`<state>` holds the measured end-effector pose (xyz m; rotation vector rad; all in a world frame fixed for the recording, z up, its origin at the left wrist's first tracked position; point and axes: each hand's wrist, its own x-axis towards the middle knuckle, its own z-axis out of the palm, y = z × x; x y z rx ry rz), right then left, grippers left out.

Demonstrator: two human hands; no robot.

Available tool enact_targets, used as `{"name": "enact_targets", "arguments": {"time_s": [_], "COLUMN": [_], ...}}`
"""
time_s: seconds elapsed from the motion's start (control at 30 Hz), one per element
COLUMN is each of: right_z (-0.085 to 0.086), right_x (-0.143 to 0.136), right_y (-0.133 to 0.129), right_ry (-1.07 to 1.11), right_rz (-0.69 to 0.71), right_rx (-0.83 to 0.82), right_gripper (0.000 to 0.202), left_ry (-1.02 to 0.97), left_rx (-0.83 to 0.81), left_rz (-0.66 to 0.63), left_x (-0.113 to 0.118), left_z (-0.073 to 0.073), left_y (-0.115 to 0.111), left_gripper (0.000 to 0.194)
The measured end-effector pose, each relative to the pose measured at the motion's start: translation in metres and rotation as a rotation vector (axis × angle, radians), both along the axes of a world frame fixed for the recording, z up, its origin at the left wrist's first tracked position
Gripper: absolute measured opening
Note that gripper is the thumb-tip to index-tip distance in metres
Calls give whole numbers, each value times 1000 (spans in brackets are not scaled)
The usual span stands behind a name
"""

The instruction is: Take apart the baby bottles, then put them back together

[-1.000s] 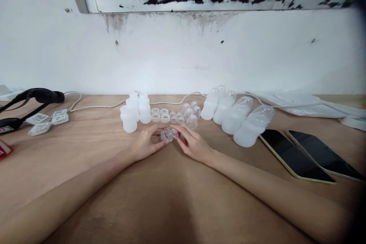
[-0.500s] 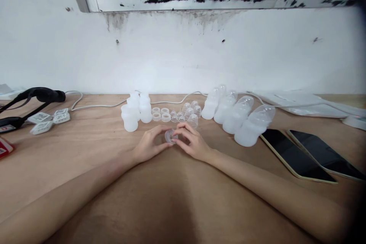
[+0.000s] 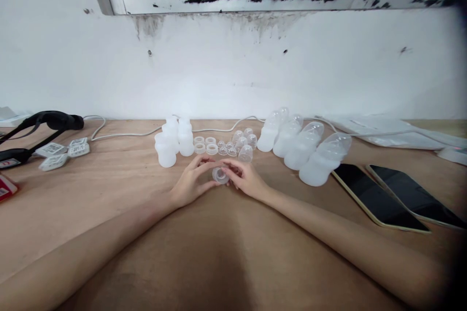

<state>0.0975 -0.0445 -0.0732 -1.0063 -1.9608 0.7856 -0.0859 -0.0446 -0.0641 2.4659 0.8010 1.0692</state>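
My left hand (image 3: 193,181) and my right hand (image 3: 245,177) meet over the middle of the table. Between their fingers is a translucent bottle collar ring (image 3: 220,175), its round opening facing me; a clear piece seems to sit inside, possibly a nipple. The left thumb and fingers grip its left side, and the right fingers press on its right side and centre. Just beyond lie several loose collar rings (image 3: 210,149), small clear nipples (image 3: 232,152) and clear dome caps (image 3: 241,144). The right fingertips are partly hidden behind the ring.
Several white bottle bodies (image 3: 167,155) stand at the back left. Bottles with clear caps (image 3: 315,170) form a slanted row on the right. Two phones (image 3: 381,199) lie farther right. A black headset strap (image 3: 44,121) and small white packets (image 3: 54,162) are at left. A cable (image 3: 127,135) runs behind.
My right fingers have shifted over the collar ring, curling closer around its right side. The ring has turned slightly and moved a little to the right.
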Motion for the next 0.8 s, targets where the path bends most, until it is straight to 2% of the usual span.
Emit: {"name": "enact_targets", "arguments": {"time_s": [0.13, 0.23, 0.33, 0.43, 0.63, 0.8], "right_z": [3, 3, 2, 0, 0, 0], "right_x": [0, -1, -2, -3, -3, -5], "right_y": [-2, -3, -2, 0, 0, -3], "right_ry": [-47, -94, -146, -215, -253, -260], "right_rz": [-69, -116, -100, -50, -21, -18], "right_rx": [50, 119, 177, 182, 214, 273], "right_gripper": [21, 19, 19, 19, 19, 20], "left_ry": [0, -105, -210, -244, -294, -284], "left_rx": [-142, -349, -501, -543, -604, -588], "left_rz": [-24, -59, -19, 33, 44, 92], "left_x": [2, 6, 10, 14, 16, 16], "left_z": [-2, -6, -10, -14, -18, -19], "left_y": [1, 2, 3, 3, 5, 5], "left_gripper": [36, 36, 26, 22, 20, 18]}}
